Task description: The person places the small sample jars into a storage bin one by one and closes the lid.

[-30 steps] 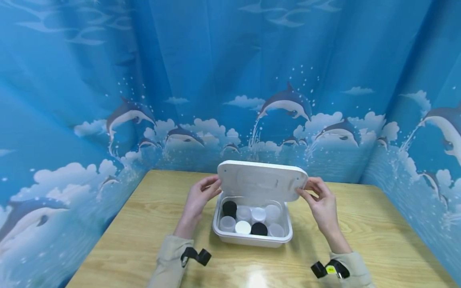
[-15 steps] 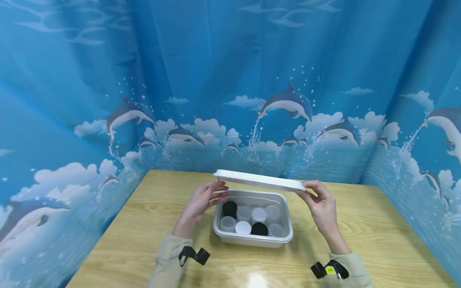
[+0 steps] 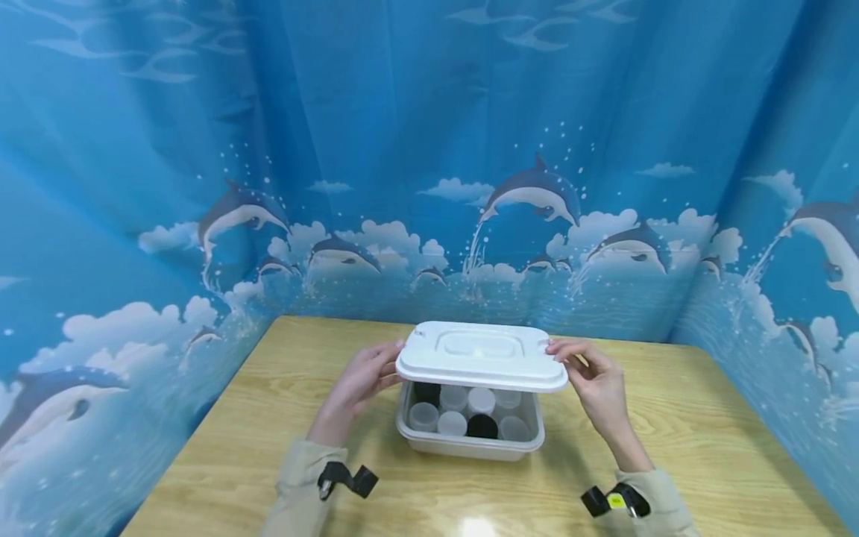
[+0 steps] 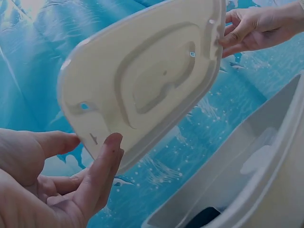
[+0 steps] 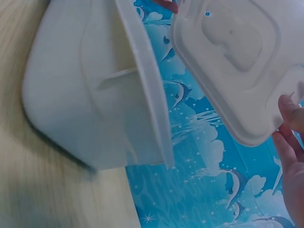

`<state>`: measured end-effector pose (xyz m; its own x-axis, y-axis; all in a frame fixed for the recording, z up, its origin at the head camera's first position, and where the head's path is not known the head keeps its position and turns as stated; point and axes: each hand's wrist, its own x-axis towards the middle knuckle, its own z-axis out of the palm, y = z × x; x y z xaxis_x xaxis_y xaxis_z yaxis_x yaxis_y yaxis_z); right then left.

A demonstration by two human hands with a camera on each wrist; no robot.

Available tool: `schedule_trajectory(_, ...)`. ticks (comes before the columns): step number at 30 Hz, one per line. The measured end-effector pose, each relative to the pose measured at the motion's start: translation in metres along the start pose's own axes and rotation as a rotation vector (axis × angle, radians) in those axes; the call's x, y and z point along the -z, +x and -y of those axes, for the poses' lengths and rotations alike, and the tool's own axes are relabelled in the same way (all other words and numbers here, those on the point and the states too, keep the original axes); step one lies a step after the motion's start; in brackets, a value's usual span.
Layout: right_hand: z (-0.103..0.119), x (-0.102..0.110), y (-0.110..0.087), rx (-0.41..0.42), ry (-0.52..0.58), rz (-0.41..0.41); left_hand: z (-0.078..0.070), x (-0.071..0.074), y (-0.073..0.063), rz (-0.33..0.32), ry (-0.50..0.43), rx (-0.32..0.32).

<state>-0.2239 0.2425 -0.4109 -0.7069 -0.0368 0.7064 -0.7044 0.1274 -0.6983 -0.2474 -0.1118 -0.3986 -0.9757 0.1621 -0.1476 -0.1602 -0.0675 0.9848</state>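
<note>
A white plastic lid (image 3: 480, 354) hangs tilted over the back part of a white plastic box (image 3: 470, 445), its moulded top showing in the head view. My right hand (image 3: 596, 378) pinches the lid's right end between thumb and fingers. At the left end, my left hand (image 3: 359, 380) has its thumb tip at the lid's edge and its fingers (image 4: 102, 171) across the underside. Inside the box stand several small round containers with black, white and translucent tops, such as a black one (image 3: 482, 426) and a white one (image 3: 452, 424). The lid partly hides the back row.
The box stands on a wooden table (image 3: 248, 432). Behind the table and along both sides hangs a blue curtain (image 3: 376, 149) printed with dolphins. Wrist cameras are strapped over both sleeves, the left camera (image 3: 362, 481) and the right camera (image 3: 594, 500).
The lid has turned from underside facing me, through edge-on, to top side up, and lowered over the box's back. My left hand came off its edge and now meets it again.
</note>
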Motion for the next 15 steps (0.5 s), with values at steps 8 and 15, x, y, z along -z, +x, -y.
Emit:
schedule_trajectory(8,-0.002,-0.002,-0.008,-0.099,-0.145,-0.081,0.008,0.006,-0.004,0.045,-0.074,0.045)
schedule_trajectory(15,0.005,-0.008,-0.008,-0.285,-0.079,-0.153,0.013,0.008,-0.004,0.056,-0.170,0.037)
